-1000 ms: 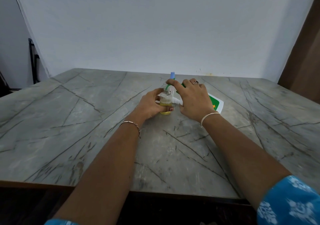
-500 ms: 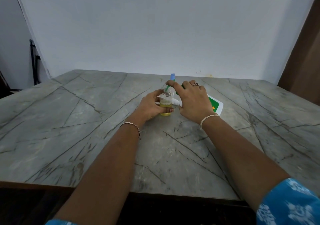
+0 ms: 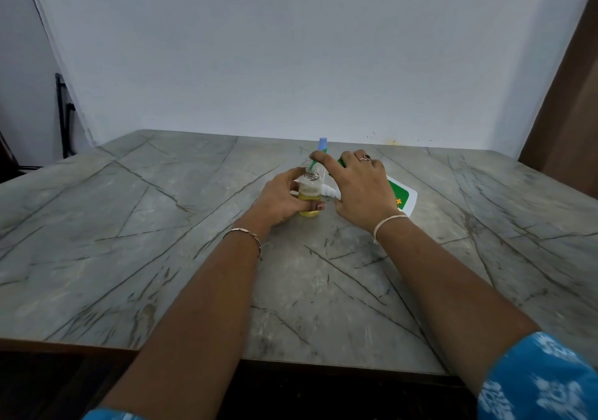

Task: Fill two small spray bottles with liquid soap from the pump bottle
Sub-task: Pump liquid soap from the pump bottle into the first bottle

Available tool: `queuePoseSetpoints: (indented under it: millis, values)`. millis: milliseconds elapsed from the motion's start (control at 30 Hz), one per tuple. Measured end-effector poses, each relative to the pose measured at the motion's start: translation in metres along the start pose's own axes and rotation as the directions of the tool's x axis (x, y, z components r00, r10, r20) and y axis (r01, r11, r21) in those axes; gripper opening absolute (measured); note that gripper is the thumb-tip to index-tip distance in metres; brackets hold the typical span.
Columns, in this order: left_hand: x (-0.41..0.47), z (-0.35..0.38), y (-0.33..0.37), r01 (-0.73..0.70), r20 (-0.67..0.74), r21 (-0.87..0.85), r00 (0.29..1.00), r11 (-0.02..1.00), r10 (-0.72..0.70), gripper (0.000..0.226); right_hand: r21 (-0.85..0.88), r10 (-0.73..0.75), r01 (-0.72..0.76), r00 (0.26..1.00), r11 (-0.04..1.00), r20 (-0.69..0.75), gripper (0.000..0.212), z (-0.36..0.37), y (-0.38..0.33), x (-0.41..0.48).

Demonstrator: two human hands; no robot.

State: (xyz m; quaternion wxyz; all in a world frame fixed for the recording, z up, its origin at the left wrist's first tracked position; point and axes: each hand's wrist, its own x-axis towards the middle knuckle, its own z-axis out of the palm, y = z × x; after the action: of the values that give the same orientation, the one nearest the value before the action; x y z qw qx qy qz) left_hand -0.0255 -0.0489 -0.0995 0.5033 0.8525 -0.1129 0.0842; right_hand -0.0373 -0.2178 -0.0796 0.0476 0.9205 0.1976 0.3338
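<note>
My left hand [image 3: 284, 198] is wrapped around a small clear spray bottle [image 3: 309, 193] that stands upright on the table, neck open, with yellow soap at the bottom and foam above it. My right hand [image 3: 362, 189] lies over the white pump bottle [image 3: 403, 197] with the green label. Its index finger presses on the green pump spout [image 3: 312, 164], which points into the small bottle's neck. A white spray head [image 3: 330, 190] lies between my hands. Just behind the spout a blue cap [image 3: 322, 143] sticks up; what it sits on is hidden.
The grey marble table [image 3: 161, 241] runs wide to both sides, its front edge close to me. A white wall stands behind it. A brown panel [image 3: 569, 102] rises at the right and a dark frame [image 3: 63, 115] stands at the far left.
Both hands stay where they were. My right index finger has sunk a little on the green spout.
</note>
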Motion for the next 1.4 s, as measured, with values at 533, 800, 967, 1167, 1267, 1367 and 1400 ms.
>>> queuePoseSetpoints:
  millis: [533,800,967,1167,1267,1367,1400]
  values:
    - [-0.0024,-0.0019,0.0022,-0.009,0.007,-0.028,1.0,1.0,0.009,0.079,0.02,-0.006,0.006,1.0,1.0,0.009,0.085,0.0003,-0.0002,0.0002]
    - [0.0,-0.0007,0.0003,-0.013,0.013,-0.02,1.0,1.0,0.013,0.077,0.022,0.009,-0.01,1.0,1.0,0.021,0.081,0.0001,0.0001,0.0009]
    - [0.0005,-0.0011,-0.0003,-0.019,0.012,-0.017,1.0,1.0,0.019,0.075,0.05,0.021,-0.022,1.0,0.999,0.011,0.074,-0.0005,-0.003,0.0031]
    - [0.0016,-0.0011,-0.0013,-0.017,0.009,-0.01,1.0,1.0,0.017,0.077,0.027,0.004,-0.004,1.0,1.0,0.013,0.077,-0.0024,-0.0006,-0.0006]
    - [0.0019,-0.0008,-0.0005,-0.008,0.013,0.002,1.0,1.0,0.008,0.081,0.016,0.001,-0.001,1.0,1.0,0.017,0.079,-0.0037,0.0001,-0.0021]
    - [0.0022,-0.0007,0.0,-0.013,0.014,0.006,1.0,1.0,0.013,0.081,0.012,0.005,-0.005,1.0,1.0,0.022,0.081,-0.0026,-0.0001,-0.0018]
    - [0.0022,-0.0009,0.0002,-0.012,0.014,0.007,1.0,1.0,0.012,0.08,0.011,0.007,-0.007,1.0,1.0,0.021,0.082,-0.002,-0.0005,-0.0013]
